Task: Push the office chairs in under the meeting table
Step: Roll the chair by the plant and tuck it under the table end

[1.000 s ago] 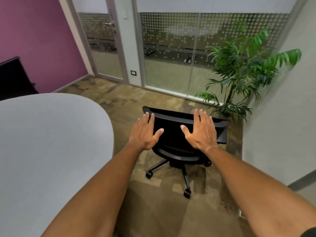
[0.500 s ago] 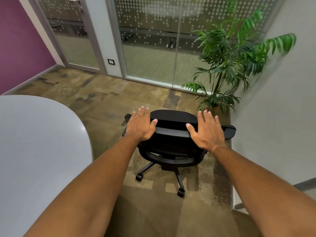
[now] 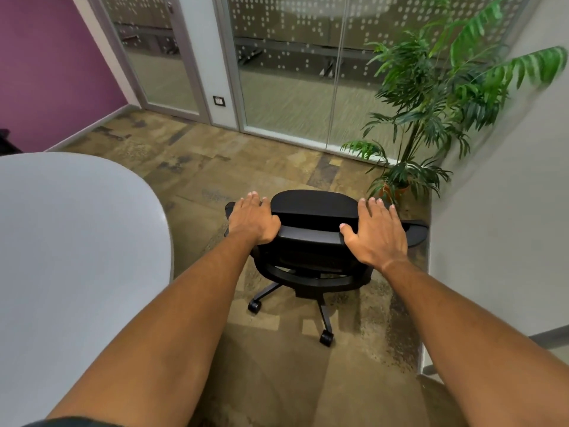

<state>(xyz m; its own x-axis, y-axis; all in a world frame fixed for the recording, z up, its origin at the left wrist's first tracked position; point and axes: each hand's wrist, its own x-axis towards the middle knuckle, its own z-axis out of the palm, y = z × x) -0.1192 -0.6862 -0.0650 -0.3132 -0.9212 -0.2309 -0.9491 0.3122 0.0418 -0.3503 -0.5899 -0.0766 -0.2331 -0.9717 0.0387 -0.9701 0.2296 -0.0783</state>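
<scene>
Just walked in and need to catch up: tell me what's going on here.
A person has both hands on the top of a black office chair's backrest, left hand and right hand. The chair stands on the carpet near a potted plant, clear of the white meeting table, not yet pushed in.

Floor (image 3: pixel 261 167) is patchy tan-and-brown carpet tile. Sitting right on it – a black office chair (image 3: pixel 311 263) on casters mid-room, a potted palm (image 3: pixel 431 118) far right in the corner, and the white rounded meeting table (image 3: pixel 61 241) on the left.
</scene>
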